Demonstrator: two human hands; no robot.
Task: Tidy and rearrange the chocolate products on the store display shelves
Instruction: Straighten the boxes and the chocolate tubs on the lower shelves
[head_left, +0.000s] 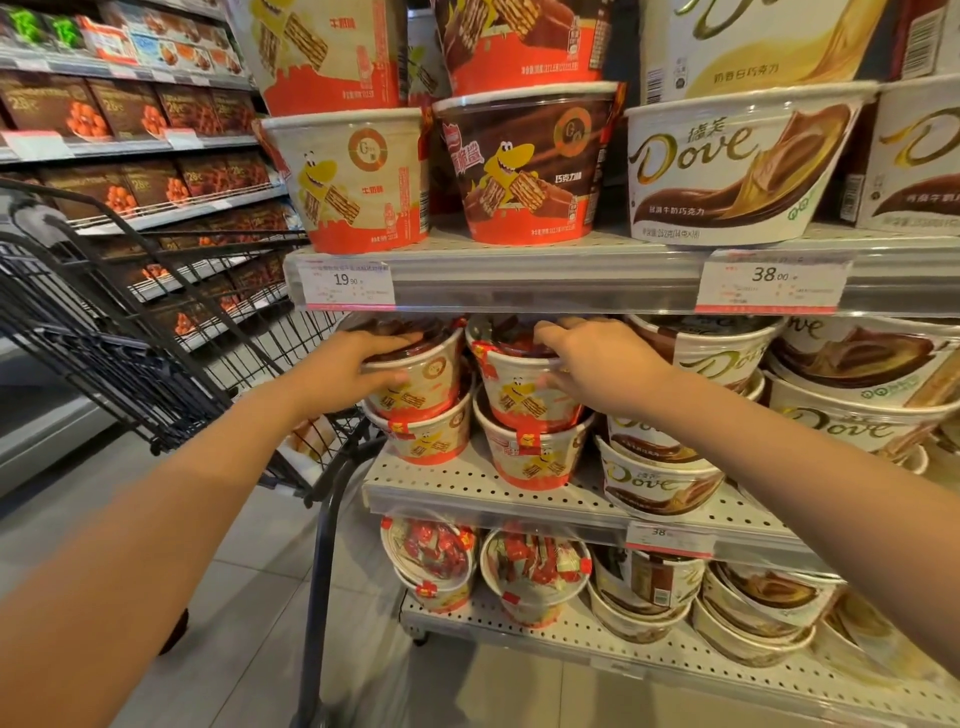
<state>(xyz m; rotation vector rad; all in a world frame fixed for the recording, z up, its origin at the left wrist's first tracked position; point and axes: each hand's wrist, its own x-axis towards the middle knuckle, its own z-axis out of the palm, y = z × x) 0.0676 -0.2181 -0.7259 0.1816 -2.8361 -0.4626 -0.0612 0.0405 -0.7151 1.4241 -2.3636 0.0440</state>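
Head view shows both hands on the middle shelf: the left hand curls its grip round the top left wafer tub, the right hand round the neighbouring wafer tub. Each sits stacked on another tub. Judging by tilted Dove tubs alongside, tidying seems far from finished.

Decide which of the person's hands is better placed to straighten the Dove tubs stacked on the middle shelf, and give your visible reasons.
Right. The right hand grips the top wafer tub directly beside the Dove tubs, which lie further right. The left hand holds the leftmost tub and would likely have to cross over.
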